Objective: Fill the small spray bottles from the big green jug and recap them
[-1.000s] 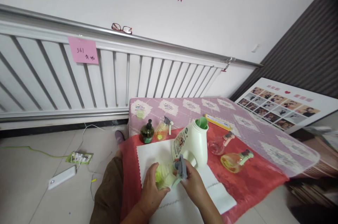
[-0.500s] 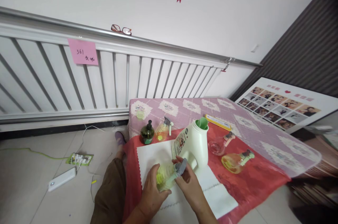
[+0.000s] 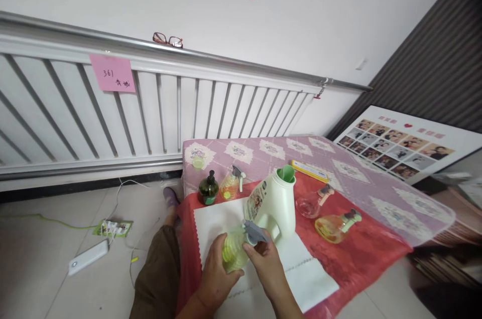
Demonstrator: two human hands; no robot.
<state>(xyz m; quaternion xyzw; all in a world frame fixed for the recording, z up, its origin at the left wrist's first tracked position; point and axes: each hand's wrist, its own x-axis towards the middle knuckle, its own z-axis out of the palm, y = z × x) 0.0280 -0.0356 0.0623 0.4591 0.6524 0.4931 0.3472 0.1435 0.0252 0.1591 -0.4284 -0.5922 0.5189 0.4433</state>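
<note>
My left hand (image 3: pixel 216 271) is wrapped round the ribbed clear body of a spray bottle (image 3: pixel 234 254) with yellow-green liquid in it. At its top, the fingers of my right hand (image 3: pixel 265 259) are closed on the grey spray head (image 3: pixel 254 231). The bottle is tilted above a white cloth (image 3: pixel 301 279). Just behind it stands a large pale-green jug (image 3: pixel 280 203) with a handle and a green spout in its open mouth. Whether the spray head is fully seated on the neck is partly hidden by my fingers.
Left of the jug stand a dark green pump bottle (image 3: pixel 209 189) and an orange spray bottle (image 3: pixel 229 187). To the right lie a clear pink spray bottle (image 3: pixel 311 203) and a yellow one (image 3: pixel 331 227) on the red cloth (image 3: pixel 372 238). A yellow box (image 3: pixel 309 171) lies behind.
My right hand has turned the grey spray head, so its nozzle now points to the right. My left hand keeps its hold on the bottle. The view has shifted slightly.
</note>
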